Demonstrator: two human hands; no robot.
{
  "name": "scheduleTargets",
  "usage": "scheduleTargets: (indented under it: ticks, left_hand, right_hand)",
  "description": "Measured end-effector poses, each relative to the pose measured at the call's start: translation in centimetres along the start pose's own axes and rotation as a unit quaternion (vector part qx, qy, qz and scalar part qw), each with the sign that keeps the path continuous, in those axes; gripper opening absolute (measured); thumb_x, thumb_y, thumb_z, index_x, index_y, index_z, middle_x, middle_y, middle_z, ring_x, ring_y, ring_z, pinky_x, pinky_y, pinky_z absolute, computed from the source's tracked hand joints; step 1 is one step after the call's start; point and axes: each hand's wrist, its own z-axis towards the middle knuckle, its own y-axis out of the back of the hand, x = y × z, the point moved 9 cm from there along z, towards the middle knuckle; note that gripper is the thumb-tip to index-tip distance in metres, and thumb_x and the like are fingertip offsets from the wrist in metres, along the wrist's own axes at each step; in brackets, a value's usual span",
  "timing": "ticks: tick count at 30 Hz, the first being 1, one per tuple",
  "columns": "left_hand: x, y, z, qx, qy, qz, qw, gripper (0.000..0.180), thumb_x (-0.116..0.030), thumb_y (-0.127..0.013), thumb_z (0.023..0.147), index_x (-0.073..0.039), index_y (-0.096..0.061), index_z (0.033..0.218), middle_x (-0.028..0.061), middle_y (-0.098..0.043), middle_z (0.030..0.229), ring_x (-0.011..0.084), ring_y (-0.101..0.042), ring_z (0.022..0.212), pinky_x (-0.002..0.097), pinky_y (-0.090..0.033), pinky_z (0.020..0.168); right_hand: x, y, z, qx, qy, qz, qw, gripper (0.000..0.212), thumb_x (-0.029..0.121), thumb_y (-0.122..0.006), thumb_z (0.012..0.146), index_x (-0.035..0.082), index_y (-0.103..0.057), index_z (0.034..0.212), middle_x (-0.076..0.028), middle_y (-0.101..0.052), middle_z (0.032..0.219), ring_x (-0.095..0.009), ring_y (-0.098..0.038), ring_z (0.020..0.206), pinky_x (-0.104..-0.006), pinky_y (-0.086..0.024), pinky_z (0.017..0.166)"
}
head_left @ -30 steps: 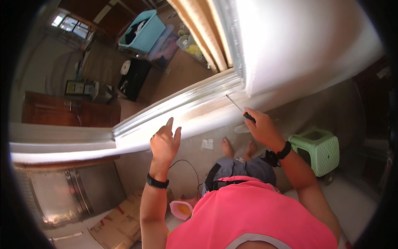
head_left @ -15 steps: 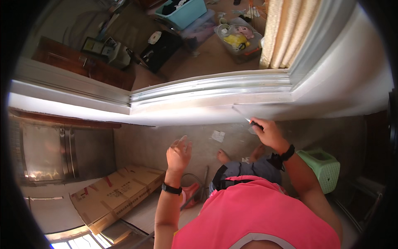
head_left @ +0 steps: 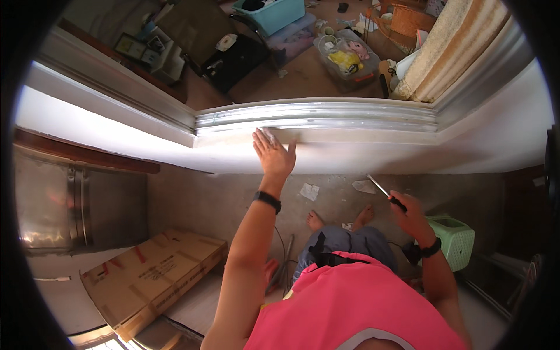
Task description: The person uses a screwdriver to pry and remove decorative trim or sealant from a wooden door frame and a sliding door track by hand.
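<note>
My left hand [head_left: 276, 157] reaches forward with its fingers spread against the white window sill [head_left: 361, 137], just below the metal sliding-window track [head_left: 318, 115]. It holds nothing. In my right hand [head_left: 413, 217], lower and to the right, is a screwdriver [head_left: 382, 188] with a black handle. Its thin metal shaft points forward and left, away from the sill, over the floor. The fingers wrap round the handle, hiding part of it.
A long cardboard box [head_left: 154, 274] lies at the lower left, near a metal cabinet [head_left: 111, 201]. A green plastic stool [head_left: 458, 245] stands at my right. Paper scraps [head_left: 309, 191] lie on the floor. Beyond the window are a clear bin [head_left: 344, 76], a blue tub [head_left: 277, 17] and a curtain [head_left: 449, 52].
My left hand has moved forward and right onto the sill. My right hand has drawn back and right, taking the screwdriver away from the sill. The view has shifted slightly.
</note>
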Motion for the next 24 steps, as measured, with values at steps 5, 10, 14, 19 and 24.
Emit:
scheduleTargets:
  ticks: [5,10,14,19,24]
  left_hand:
    - [-4.7,-3.0,0.5,-0.003,-0.006,0.047,0.999,0.098,-0.065,-0.040,0.097,0.015,-0.018,0.151,0.0415,-0.010,0.156,0.0518,-0.008,0.149,0.0554,-0.006,0.122]
    - [-13.8,-5.5,-3.2,-0.020,-0.151,0.039,0.988,0.087,-0.057,-0.046,0.099,0.008,-0.025,0.153,0.0382,-0.014,0.157,0.0534,-0.008,0.148,0.0591,-0.007,0.121]
    - [-24.4,-6.3,-9.6,0.254,-0.456,-0.078,0.849,0.079,-0.047,-0.056,0.095,0.002,-0.032,0.153,0.0305,-0.017,0.161,0.0476,-0.012,0.150,0.0584,-0.007,0.122]
    - [-21.7,-3.3,-7.0,0.011,-0.355,-0.163,0.920,0.079,-0.043,-0.062,0.093,0.007,-0.035,0.148,0.0349,-0.019,0.157,0.0491,-0.016,0.148,0.0562,-0.013,0.121]
    - [-6.8,-1.0,1.0,-0.116,-0.085,-0.043,0.989,0.091,-0.050,-0.058,0.096,0.014,-0.023,0.150,0.0390,-0.015,0.157,0.0528,-0.011,0.148,0.0609,-0.017,0.118]
  right_hand:
    - [0.2,3.2,-4.6,-0.067,-0.048,-0.024,0.996,0.033,0.000,-0.065,0.086,-0.001,-0.063,0.120,-0.016,-0.070,0.101,-0.029,-0.069,0.090,-0.0343,-0.052,0.080]
    - [-2.8,4.2,-8.0,-0.078,-0.215,0.018,0.973,0.034,0.000,-0.064,0.089,-0.001,-0.064,0.123,-0.013,-0.071,0.105,-0.016,-0.066,0.094,-0.0290,-0.050,0.084]
    - [-2.6,5.2,-7.9,-0.072,-0.219,0.018,0.973,0.036,0.000,-0.063,0.090,-0.002,-0.063,0.126,-0.013,-0.072,0.106,-0.017,-0.066,0.095,-0.0293,-0.050,0.085]
    - [-2.7,6.1,-6.6,-0.067,-0.164,0.006,0.984,0.033,-0.001,-0.062,0.091,-0.003,-0.063,0.123,-0.013,-0.071,0.105,-0.018,-0.066,0.095,-0.0299,-0.050,0.086]
    - [-3.6,6.0,-5.1,-0.027,-0.175,-0.005,0.984,0.031,0.000,-0.061,0.091,-0.005,-0.062,0.122,-0.014,-0.070,0.103,-0.020,-0.066,0.093,-0.0319,-0.050,0.085]
